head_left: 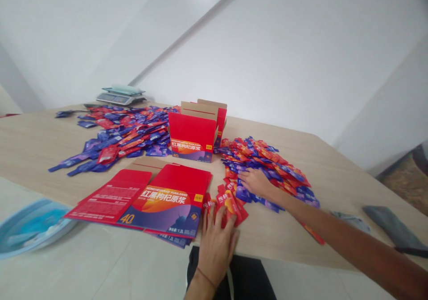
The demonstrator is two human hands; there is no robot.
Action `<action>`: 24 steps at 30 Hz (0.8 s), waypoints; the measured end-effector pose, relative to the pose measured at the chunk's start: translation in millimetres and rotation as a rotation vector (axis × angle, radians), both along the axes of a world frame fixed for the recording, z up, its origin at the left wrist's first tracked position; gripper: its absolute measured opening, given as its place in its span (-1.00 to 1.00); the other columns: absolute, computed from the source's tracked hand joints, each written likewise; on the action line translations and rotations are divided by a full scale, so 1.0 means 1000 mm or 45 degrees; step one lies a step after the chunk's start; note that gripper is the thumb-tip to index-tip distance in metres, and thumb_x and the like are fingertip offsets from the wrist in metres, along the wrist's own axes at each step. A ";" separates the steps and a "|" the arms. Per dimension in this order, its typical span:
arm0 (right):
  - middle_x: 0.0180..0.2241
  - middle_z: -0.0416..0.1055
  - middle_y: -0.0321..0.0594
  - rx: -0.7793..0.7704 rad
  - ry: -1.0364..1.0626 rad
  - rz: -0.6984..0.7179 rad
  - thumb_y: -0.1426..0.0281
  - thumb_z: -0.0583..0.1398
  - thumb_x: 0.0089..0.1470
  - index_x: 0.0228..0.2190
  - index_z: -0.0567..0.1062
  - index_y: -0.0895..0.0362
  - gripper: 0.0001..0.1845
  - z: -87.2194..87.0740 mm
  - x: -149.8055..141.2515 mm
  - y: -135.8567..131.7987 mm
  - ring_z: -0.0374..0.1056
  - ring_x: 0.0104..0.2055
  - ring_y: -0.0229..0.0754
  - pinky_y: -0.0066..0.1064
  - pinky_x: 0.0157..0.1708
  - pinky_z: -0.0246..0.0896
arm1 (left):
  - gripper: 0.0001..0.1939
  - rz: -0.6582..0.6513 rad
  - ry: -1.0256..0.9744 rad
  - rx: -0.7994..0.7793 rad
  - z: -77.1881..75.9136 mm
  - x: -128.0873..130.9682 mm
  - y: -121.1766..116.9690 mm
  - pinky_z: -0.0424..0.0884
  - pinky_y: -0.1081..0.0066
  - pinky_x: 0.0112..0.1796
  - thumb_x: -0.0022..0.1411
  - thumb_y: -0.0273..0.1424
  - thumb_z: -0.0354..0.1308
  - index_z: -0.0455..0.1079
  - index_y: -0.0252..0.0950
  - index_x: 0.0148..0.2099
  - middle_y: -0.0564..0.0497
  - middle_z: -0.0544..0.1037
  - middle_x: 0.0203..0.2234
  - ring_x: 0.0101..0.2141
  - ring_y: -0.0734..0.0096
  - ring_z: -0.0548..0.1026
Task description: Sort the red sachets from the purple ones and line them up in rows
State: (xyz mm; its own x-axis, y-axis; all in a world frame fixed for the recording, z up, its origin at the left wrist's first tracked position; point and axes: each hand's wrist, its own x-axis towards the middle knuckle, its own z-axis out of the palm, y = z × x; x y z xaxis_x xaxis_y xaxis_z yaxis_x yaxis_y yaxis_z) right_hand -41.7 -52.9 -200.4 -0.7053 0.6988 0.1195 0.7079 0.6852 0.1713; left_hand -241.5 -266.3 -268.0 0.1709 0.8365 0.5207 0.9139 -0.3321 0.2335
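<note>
My left hand lies at the table's front edge, fingers spread and stretched over a few red sachets. Its fingertips touch them. Further forward and to the right, my right hand rests on the near-left side of a heap of red and purple sachets. Its fingers reach left over purple sachets, and their undersides are hidden. Left of my left hand is a stack of flattened red and purple cartons, overhanging the front edge.
Upright open cartons stand mid-table. A bigger sachet pile spreads behind left, near a scale. A blue basin is on the floor at left. Grey cloth items lie at the right edge of the wooden table.
</note>
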 end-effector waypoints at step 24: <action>0.37 0.21 -0.04 0.385 -0.167 0.294 0.50 0.17 0.24 0.06 0.59 0.12 -0.61 -0.019 -0.029 0.046 -0.01 0.44 0.19 0.23 0.39 -0.18 | -0.38 -0.188 -0.154 -0.344 0.009 0.005 0.034 -0.18 -0.39 0.35 0.38 0.08 0.08 0.18 0.11 0.40 0.13 -0.01 0.48 0.44 -0.36 -0.32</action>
State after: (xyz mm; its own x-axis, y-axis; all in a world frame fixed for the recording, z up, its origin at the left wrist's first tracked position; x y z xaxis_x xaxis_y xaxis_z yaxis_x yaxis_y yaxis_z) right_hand -70.9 -6.8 -219.4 -0.8626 0.4671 0.1942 0.4999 0.7285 0.4684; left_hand -236.9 -232.0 -259.3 0.2509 0.9179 0.3075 0.8208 -0.3702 0.4351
